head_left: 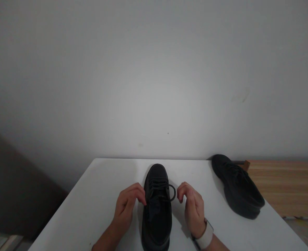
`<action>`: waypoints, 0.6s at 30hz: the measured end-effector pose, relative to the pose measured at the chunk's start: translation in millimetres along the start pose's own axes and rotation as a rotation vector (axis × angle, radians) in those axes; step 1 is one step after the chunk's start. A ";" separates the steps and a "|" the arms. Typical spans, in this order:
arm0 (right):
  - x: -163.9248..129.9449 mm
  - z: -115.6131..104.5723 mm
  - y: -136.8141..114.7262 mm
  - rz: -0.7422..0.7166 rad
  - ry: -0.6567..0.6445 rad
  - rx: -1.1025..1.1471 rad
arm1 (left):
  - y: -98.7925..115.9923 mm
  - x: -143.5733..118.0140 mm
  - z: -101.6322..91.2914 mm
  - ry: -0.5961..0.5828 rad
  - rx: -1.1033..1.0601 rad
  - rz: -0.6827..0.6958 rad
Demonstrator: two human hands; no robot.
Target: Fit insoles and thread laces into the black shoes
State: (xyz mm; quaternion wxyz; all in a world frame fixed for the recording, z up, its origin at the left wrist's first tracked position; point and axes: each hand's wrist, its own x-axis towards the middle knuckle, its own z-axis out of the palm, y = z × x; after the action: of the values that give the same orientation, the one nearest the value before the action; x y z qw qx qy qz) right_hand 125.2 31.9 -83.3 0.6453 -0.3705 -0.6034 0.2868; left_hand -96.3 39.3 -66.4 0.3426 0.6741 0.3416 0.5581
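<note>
A black lace-up shoe (157, 209) points away from me on the white table, toe toward the wall. On its right side, a loop of black shoelace (172, 192) sticks out. My left hand (128, 201) is bent at the shoe's left edge, its fingertips closed against the side by the eyelets; whatever they pinch is hidden. To the right, my right hand (193, 205) hovers just beyond the lace loop with fingers loosely curled and apart, no lace visible in them. A white band is around the right wrist.
The matching black shoe (236, 188) lies at the table's right edge, turned at an angle. A plain pale wall (164, 87) rises behind the white table (91, 209). A wood-grain surface (282, 184) adjoins on the right, and a dark area lies left.
</note>
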 end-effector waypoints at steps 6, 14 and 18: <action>4.8 4.2 8.8 0.139 0.000 -0.072 | -9.2 5.6 5.9 0.087 0.152 -0.156; 6.3 8.4 12.4 0.179 -0.148 -0.079 | -10.0 8.4 10.1 0.038 0.243 -0.132; 6.1 8.0 16.7 0.189 -0.150 -0.092 | -10.7 8.3 10.6 0.041 0.249 -0.108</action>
State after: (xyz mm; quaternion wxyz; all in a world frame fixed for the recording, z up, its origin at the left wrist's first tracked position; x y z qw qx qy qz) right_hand 119.3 47.3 -93.7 0.5509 -0.4324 -0.6247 0.3453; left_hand -85.5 51.1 -72.6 0.2789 0.6803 0.4511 0.5058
